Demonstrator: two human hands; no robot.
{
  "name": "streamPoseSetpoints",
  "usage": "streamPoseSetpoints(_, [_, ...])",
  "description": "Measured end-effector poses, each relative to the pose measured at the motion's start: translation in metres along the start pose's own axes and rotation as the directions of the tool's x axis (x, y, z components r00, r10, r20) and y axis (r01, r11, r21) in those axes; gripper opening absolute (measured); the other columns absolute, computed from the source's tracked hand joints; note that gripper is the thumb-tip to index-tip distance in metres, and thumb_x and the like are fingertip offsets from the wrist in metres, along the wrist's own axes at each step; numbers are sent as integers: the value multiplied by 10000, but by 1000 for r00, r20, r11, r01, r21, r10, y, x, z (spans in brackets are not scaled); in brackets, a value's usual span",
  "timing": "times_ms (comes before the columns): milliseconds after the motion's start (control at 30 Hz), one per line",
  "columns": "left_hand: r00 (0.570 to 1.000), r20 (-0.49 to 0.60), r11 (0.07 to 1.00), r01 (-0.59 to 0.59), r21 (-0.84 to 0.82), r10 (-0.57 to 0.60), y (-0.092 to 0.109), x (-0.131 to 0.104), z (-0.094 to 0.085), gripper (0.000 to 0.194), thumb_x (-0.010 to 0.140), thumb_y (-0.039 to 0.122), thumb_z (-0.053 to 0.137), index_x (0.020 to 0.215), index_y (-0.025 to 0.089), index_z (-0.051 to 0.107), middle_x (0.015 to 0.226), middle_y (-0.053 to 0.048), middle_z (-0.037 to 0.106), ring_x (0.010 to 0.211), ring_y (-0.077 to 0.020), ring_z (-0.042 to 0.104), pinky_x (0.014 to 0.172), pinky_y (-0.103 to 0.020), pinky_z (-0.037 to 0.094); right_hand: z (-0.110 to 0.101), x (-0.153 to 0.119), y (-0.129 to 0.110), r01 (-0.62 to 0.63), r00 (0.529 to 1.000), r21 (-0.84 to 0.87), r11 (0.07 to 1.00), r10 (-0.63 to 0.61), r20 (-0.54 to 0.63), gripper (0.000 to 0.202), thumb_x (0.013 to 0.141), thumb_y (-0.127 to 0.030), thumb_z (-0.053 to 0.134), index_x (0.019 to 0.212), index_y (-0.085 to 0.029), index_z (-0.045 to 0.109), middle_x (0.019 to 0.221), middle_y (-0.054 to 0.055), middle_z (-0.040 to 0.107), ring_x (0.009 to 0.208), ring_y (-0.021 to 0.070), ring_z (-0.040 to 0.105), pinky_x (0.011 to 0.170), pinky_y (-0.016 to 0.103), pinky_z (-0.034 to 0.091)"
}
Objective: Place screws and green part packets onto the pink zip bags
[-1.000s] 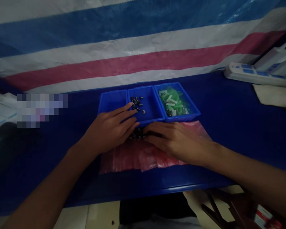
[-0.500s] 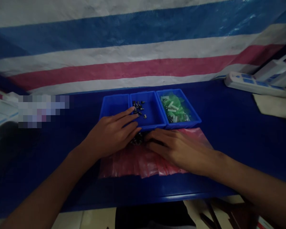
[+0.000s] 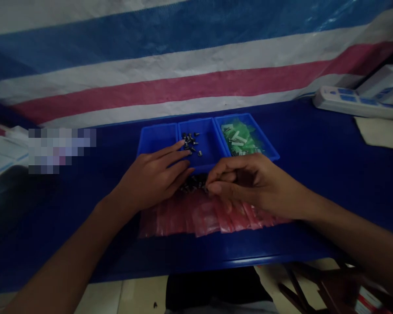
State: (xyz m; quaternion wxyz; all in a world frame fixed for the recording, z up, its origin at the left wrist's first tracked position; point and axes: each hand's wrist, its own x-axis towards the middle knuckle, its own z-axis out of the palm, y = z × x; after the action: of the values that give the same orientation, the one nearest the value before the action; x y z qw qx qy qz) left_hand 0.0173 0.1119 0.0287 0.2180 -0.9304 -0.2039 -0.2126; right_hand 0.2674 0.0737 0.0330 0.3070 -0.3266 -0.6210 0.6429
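Observation:
My left hand [image 3: 160,174] lies with fingers spread over the front of the blue trays, its fingertips by some small dark-headed screws [image 3: 190,139] in the middle tray [image 3: 209,141]. Under its fingers, a pile of similar screws [image 3: 191,184] sits on overlapping red plastic bags [image 3: 196,216]. My right hand [image 3: 239,181] is above the bags, just right of that pile. Its thumb and forefinger are pinched together; whatever they hold, if anything, is too small to make out.
The right tray [image 3: 271,152] holds pale strips and metal pins on green plastic [image 3: 245,133]. A left tray [image 3: 159,135] adjoins the middle one. A power strip [image 3: 350,102] and a tan sheet [image 3: 380,131] lie far right on the blue table [image 3: 314,165]. A striped sheet [image 3: 183,91] hangs behind.
My right hand has lifted off the bags and turned, its thumb and forefinger now pinched. More of the screw pile shows. My left hand has barely moved.

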Motion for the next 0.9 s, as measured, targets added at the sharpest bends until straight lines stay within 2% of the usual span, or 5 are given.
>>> streamPoseSetpoints(167, [999,-27,1000,-21,15,21,-1,0,1,249,1090,193,566,958,131,767,1109,-102,831,1158,-294,784,899,-378,714,-2,-1,-2,-22,998,-10,1000,21,-60,450,888,-575,822,727,-189,657,543,-51,630,357,68,482,344,192,357])
streamPoseSetpoints(367, [1000,-15,1000,-7,3,7,-1,-1,0,273,1104,217,545,993,134,780,1126,-114,827,1174,-294,778,904,-382,708,-7,-5,-5,207,868,-338,918,-332,-370,268,1064,-380,644,1267,-249,760,964,22,827,640,154,763,595,280,616])
streamPoseSetpoints(467, [1000,-17,1000,2,-9,-2,-1,0,0,265,1099,206,552,986,139,781,1137,-107,826,1193,-283,771,917,-365,705,-8,-5,6,334,837,-764,552,-547,-30,253,1060,-171,594,1225,-197,784,952,47,824,742,174,778,694,297,619])
streamPoseSetpoints(600, [1000,-27,1000,5,1,-5,0,0,1,259,1099,196,550,988,144,779,1130,-94,829,1201,-277,768,932,-357,702,-3,-3,20,515,815,-856,47,-336,471,231,1020,-89,628,1192,-137,775,1125,125,792,992,235,754,795,343,628])
streamPoseSetpoints(900, [999,28,1000,24,9,-24,1,0,-2,292,1115,212,525,1011,152,791,1168,-81,823,1239,-253,750,1019,-355,672,0,-1,26,475,825,-875,-91,-300,479,99,1019,-124,653,1029,-119,751,1056,114,725,910,238,695,776,364,600])
